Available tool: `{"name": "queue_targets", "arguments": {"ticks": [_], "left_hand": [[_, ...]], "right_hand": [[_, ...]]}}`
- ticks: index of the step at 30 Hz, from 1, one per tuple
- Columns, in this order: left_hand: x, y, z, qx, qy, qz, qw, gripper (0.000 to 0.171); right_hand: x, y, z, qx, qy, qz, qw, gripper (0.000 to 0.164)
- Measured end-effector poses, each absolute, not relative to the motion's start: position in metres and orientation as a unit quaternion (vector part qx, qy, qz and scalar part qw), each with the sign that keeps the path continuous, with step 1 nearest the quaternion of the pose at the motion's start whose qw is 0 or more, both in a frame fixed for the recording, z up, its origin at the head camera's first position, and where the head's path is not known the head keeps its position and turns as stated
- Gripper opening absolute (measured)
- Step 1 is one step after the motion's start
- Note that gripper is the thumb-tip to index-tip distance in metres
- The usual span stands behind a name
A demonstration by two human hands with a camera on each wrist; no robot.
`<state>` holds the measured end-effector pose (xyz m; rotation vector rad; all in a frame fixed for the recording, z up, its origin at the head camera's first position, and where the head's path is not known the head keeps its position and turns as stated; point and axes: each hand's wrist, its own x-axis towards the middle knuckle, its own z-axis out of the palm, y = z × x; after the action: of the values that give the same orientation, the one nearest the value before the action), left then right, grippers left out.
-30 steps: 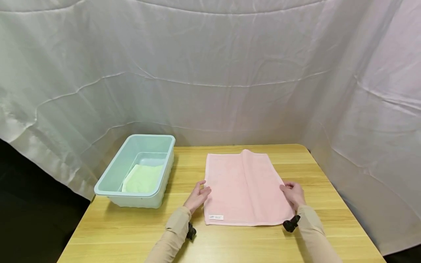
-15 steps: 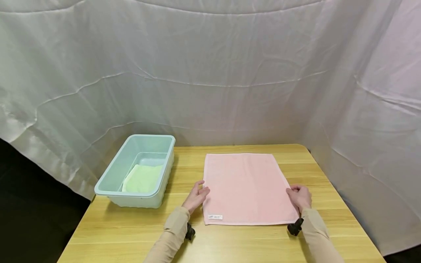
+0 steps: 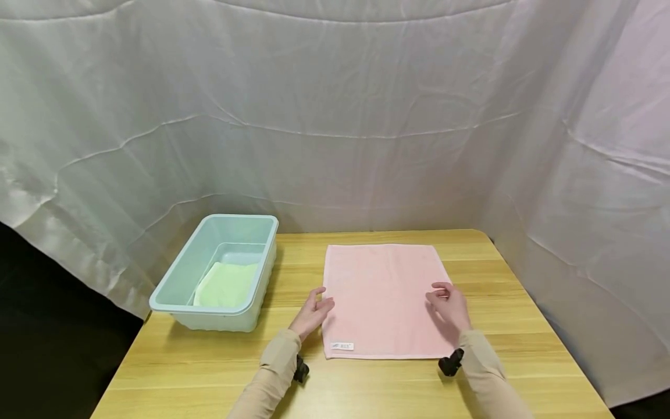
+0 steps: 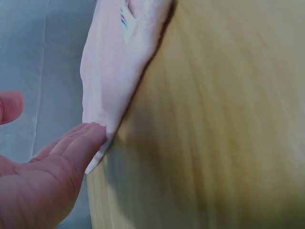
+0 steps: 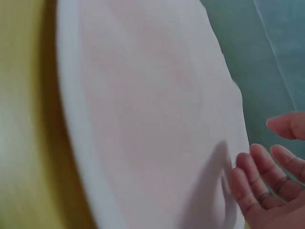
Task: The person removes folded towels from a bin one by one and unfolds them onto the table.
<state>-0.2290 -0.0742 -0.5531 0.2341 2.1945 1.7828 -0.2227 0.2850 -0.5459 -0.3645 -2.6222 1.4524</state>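
A pink towel [image 3: 384, 299] lies spread flat on the table, with a small white label [image 3: 342, 346] at its near left corner. My left hand [image 3: 312, 312] is at the towel's left edge; in the left wrist view its extended fingers [image 4: 78, 143] meet that edge, thumb apart. Over the right part of the towel hovers my right hand [image 3: 449, 305], fingers loosely bent and holding nothing. The right wrist view shows its spread fingers [image 5: 269, 176] and their shadow on the cloth.
To the left on the wooden table [image 3: 387, 390] stands a light blue plastic basin [image 3: 214, 311]. A folded pale green towel [image 3: 227, 285] lies in it. A grey curtain [image 3: 356, 128] hangs behind the table and along its sides.
The right hand drew the towel's right side outward, smoothing out the ridge in the cloth. It then let go of the edge and moved left over the towel. The left hand stayed nearly still.
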Motion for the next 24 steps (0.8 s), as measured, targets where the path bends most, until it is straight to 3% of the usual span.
{"name": "queue_targets", "arguments": {"ticks": [10,24], "left_hand": [[-0.227,-0.077,-0.557,0.106,0.772,0.613,0.131,0.053],[-0.229,-0.055,-0.558,0.171,0.773,0.594,0.141,0.05]], "right_hand": [[-0.221,0.261,-0.558,-0.058,-0.889,0.453,0.023,0.053],[-0.227,0.287,-0.571,-0.077,-0.897,0.436,0.006,0.063]]}}
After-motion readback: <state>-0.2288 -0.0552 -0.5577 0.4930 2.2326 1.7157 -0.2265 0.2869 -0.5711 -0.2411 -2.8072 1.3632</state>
